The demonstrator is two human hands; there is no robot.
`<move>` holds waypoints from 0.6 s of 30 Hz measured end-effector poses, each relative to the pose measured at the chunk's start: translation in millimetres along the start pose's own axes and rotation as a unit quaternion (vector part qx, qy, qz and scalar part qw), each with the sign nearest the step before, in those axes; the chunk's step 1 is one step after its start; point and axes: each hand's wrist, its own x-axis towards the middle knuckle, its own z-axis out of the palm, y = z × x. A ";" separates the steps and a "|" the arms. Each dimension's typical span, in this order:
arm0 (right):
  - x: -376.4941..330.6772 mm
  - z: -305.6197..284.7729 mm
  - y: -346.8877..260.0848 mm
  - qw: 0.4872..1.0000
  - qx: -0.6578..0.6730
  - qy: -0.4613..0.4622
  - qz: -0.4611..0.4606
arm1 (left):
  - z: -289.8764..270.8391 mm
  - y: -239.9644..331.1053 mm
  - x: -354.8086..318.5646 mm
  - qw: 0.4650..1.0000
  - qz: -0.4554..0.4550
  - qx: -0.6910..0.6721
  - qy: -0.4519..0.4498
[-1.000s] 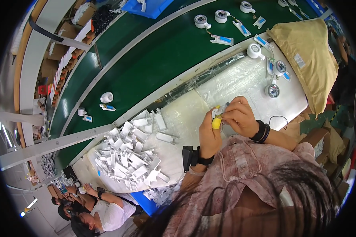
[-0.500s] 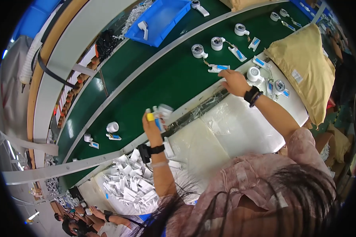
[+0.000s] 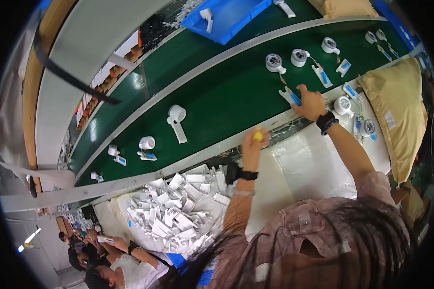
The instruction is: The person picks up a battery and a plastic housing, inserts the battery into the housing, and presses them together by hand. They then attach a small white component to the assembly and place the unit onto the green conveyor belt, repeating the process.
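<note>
White plastic handle shell with a blue insert [image 3: 289, 96] lies on the green belt [image 3: 226, 101] at two o'clock in my view. Nearer, at seven, angular glossy white shells [image 3: 178, 207] are heaped, probably for easy reach. My left hand [image 3: 249, 144], near centre at three, curls around a small yellow piece [image 3: 258, 137]. My right hand [image 3: 310, 104], at two, spreads thumb and fingers about that handle, not closed; contact I cannot tell. Beyond, at one, a round fan-like head [image 3: 273, 62] lies close, likely tethered by thin wire.
</note>
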 end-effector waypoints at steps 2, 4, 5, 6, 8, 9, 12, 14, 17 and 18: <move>-18.5 -5.8 -16.8 0.996 0.088 -0.022 0.021 | 38.0 1.2 2.6 0.994 -0.072 -0.079 -0.014; -43.3 -10.3 -38.4 0.989 0.132 -0.067 0.007 | 56.0 -8.4 6.2 0.989 -0.092 -0.113 -0.009; -58.3 -6.2 -44.0 0.989 0.140 -0.051 -0.018 | 62.1 -14.2 9.4 0.991 -0.092 -0.092 -0.020; -72.2 -2.6 -47.1 0.988 0.147 -0.035 -0.041 | 69.1 -13.8 11.0 0.992 -0.094 -0.072 -0.033; -90.6 -11.4 -49.3 0.980 0.184 -0.021 -0.071 | 73.9 -15.6 3.9 0.998 -0.055 -0.039 0.003; -95.5 -21.1 -48.5 0.970 0.227 -0.076 -0.053 | 67.9 -16.1 -1.2 0.998 -0.051 -0.019 0.009; -105.2 -26.0 -39.5 0.950 0.306 -0.057 -0.036 | 63.7 19.4 -30.1 0.997 -0.075 0.022 -0.015; -100.1 -35.0 -45.8 0.938 0.227 0.046 -0.258 | 53.2 42.8 -49.3 0.991 -0.087 0.047 -0.088; -105.9 -12.7 -35.4 0.898 0.318 -0.038 -0.303 | 53.0 82.9 -75.1 0.975 -0.104 0.067 -0.185; -106.9 -12.7 -41.1 0.867 0.355 -0.067 -0.344 | 49.0 89.4 -83.3 0.975 -0.101 0.069 -0.183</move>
